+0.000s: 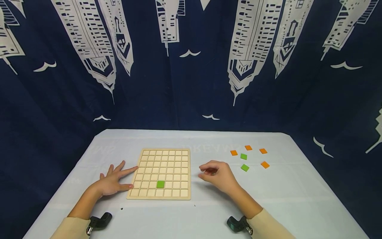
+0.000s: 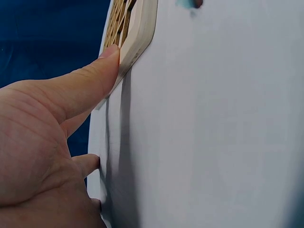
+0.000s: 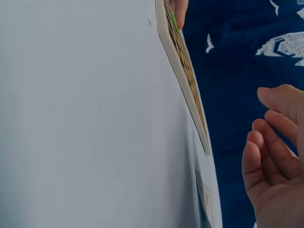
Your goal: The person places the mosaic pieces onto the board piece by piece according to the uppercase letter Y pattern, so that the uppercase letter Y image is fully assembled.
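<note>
The pale wooden grid board (image 1: 173, 177) lies on the white tabletop (image 1: 167, 219), one green square tile (image 1: 160, 184) seated. My left grip (image 1: 111, 185), spread, touches the board's left edge; my right grip (image 1: 219, 174), loosely curled, empty, hovers opposite. Farther right: four orange square tiles (image 1: 265, 164), two loose green tiles (image 1: 245, 167).

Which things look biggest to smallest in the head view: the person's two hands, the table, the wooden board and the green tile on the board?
Largest to smallest:
1. Table
2. Wooden board
3. Left hand and right hand: too alike to rank
4. Green tile on the board
</note>
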Tool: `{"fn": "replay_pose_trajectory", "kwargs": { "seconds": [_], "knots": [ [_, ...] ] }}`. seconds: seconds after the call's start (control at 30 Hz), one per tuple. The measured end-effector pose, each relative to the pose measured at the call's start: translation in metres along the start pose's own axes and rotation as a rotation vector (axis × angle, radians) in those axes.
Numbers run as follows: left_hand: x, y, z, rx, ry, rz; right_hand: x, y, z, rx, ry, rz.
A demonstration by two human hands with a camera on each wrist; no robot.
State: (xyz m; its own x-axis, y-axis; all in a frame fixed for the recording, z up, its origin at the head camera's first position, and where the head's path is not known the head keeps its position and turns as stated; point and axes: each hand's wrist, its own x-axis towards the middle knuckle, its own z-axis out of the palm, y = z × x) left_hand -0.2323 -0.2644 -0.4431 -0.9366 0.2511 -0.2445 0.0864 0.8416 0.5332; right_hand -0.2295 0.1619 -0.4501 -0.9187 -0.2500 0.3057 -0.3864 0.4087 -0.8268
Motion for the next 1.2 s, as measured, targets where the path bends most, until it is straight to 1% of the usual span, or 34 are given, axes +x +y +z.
{"fn": "replay_pose_trajectory", "kwargs": {
  "seconds": [0.13,0.37,0.47,0.6,0.77,0.9,0.93,1.2],
  "knots": [
    [-0.001,0.001,0.000,-0.009,0.001,0.002,-0.006,0.004,-0.011,0.021,0.033,0.004],
    [-0.001,0.001,0.000,-0.003,0.001,-0.001,-0.012,0.011,-0.026,-0.043,0.079,0.011],
    [-0.001,0.000,0.000,-0.013,-0.002,0.000,-0.015,0.015,-0.034,-0.051,0.091,0.005],
    [0.001,-0.004,0.002,-0.030,0.004,0.013,-0.019,0.021,-0.045,-0.055,0.108,-0.019],
    [0.007,-0.015,0.006,-0.028,0.022,0.023,-0.024,0.025,-0.058,-0.068,0.140,-0.037],
    [0.010,-0.019,0.008,-0.030,0.032,0.023,-0.027,0.028,-0.068,-0.108,0.170,-0.016],
    [0.010,-0.019,0.008,-0.035,0.028,0.030,-0.028,0.029,-0.070,-0.120,0.176,-0.012],
    [0.006,-0.015,0.006,-0.029,0.032,0.028,-0.033,0.037,-0.089,-0.200,0.211,0.019]
  ]
}}
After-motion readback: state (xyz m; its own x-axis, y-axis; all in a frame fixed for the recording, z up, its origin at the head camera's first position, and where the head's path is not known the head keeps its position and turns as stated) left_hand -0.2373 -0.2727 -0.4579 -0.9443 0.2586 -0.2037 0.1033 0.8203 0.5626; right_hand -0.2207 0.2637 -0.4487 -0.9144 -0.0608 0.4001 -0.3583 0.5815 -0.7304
